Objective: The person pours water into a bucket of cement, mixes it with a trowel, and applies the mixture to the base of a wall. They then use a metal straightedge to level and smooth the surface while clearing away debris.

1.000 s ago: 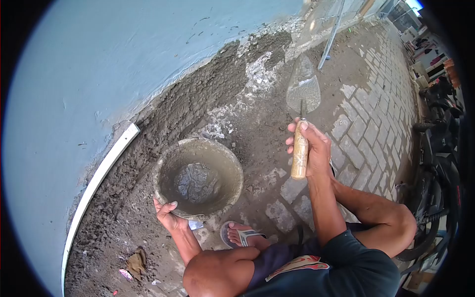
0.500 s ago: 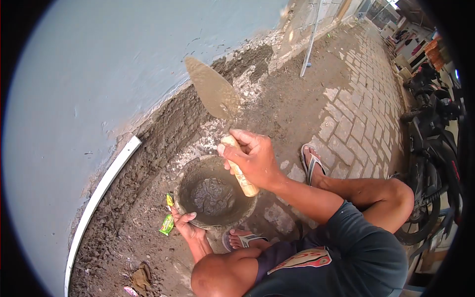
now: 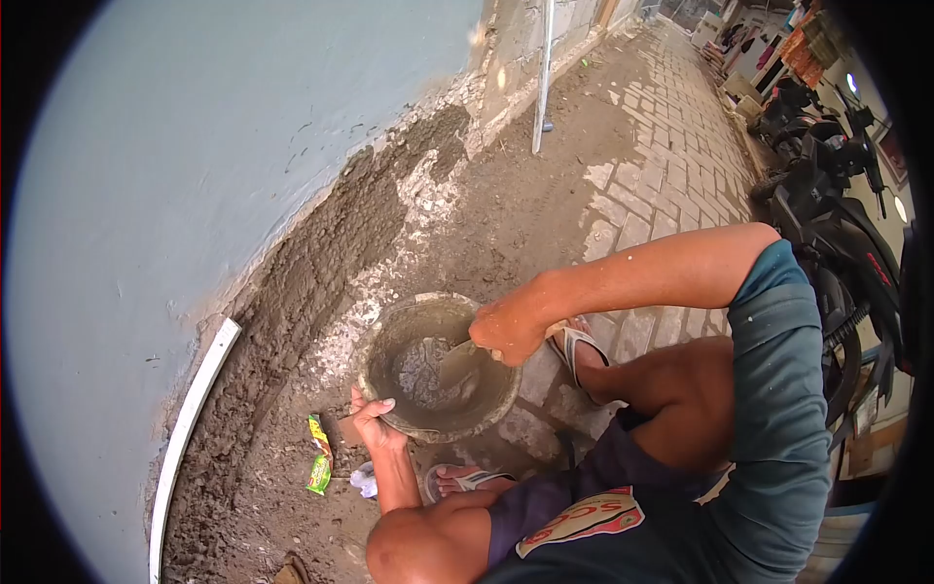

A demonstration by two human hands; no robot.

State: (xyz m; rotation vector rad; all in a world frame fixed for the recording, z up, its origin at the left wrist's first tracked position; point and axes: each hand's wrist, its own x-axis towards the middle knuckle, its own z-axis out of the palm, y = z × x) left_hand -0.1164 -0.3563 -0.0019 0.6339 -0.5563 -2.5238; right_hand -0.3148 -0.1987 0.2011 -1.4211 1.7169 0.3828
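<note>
My left hand (image 3: 375, 417) grips the bucket (image 3: 413, 304) rim, right hand (image 3: 506, 331) closed around trowel (image 3: 455, 364), blade inside bucket.

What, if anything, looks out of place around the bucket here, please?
A green wrapper and a white scrap lie as litter on the dirt beside the left hand gripping the bucket rim. The right hand holds a trowel inside it. Nothing else stands out.

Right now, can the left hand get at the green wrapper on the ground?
Probably yes: the green wrapper lies in the open beside the left hand, nothing between. But its grip is on the bucket rim and would have to let go.
</note>
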